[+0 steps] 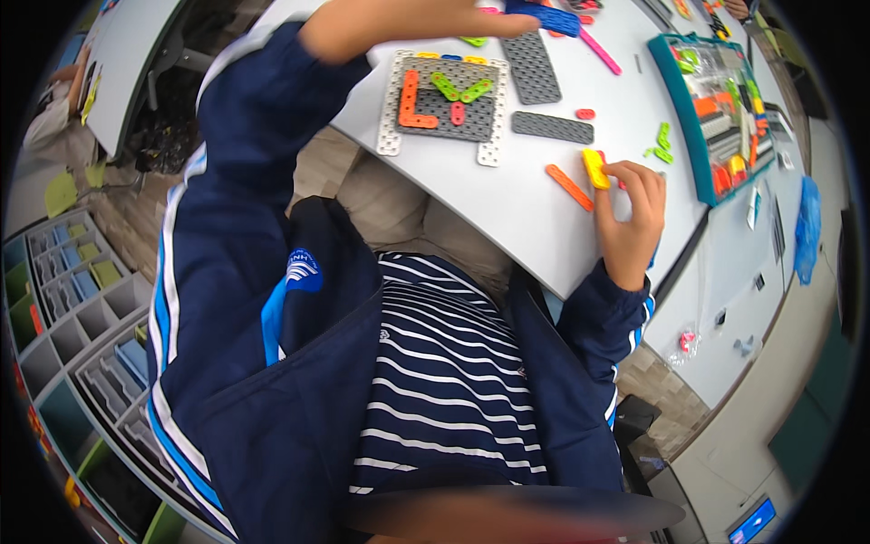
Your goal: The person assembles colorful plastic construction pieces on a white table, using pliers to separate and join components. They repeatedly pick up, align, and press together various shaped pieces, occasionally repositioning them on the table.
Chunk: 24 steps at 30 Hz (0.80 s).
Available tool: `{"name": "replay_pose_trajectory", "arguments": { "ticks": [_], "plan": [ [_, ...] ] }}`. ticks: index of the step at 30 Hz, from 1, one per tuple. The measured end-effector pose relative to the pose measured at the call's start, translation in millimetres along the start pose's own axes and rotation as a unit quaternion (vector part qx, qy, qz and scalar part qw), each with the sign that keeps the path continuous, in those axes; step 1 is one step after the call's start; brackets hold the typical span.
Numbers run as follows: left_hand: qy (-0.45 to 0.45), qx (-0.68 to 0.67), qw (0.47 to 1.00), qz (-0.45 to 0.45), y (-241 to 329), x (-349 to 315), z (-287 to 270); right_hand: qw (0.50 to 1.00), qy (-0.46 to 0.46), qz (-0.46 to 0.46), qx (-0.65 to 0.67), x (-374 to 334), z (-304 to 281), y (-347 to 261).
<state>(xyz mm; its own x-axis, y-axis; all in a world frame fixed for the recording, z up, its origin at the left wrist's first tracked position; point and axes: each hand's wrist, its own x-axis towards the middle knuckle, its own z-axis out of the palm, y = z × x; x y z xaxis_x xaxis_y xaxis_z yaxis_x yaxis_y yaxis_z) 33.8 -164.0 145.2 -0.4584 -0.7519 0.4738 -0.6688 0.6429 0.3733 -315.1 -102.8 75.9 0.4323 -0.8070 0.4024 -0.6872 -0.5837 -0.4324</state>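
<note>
My right hand [634, 213] is closed in a pinch on a short yellow building strip [595, 170] just above the white table. Beside it lies a narrow orange strip [569, 188]. My left hand [408, 23] reaches across the far side, partly cut off by the upper edge. Its one clearly visible digit is stretched out beside a blue perforated piece [553, 20]; no firm hold shows. Between my arms sits a grey perforated plate assembly [444, 129] with white side strips [391, 113], an orange L-shaped piece [410, 102] and green strips [445, 86] on top.
Loose dark grey plates [553, 127] lie right of the assembly, with a small red piece [585, 114] and green connectors [663, 138]. A teal parts case [681, 118] stands open at the right. A compartment shelf [77, 335] is at the far left.
</note>
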Motion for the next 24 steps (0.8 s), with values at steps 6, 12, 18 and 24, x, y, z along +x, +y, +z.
{"name": "replay_pose_trajectory", "arguments": {
  "ticks": [6,12,18,24],
  "plan": [
    [0.028,-0.03,0.977,-0.211,89,-126,-11,0.999,-0.051,0.006,-0.014,4,-3,-7],
    [0.068,-0.044,0.96,-0.266,118,-167,40,0.999,-0.026,-0.026,-0.038,9,2,-19],
    [0.106,-0.005,0.957,-0.272,114,-167,64,0.996,0.007,-0.075,0.04,-2,31,-64],
    [0.119,-0.006,0.957,-0.263,91,-162,36,0.982,-0.085,-0.081,0.146,-11,67,-110]
  ]
}}
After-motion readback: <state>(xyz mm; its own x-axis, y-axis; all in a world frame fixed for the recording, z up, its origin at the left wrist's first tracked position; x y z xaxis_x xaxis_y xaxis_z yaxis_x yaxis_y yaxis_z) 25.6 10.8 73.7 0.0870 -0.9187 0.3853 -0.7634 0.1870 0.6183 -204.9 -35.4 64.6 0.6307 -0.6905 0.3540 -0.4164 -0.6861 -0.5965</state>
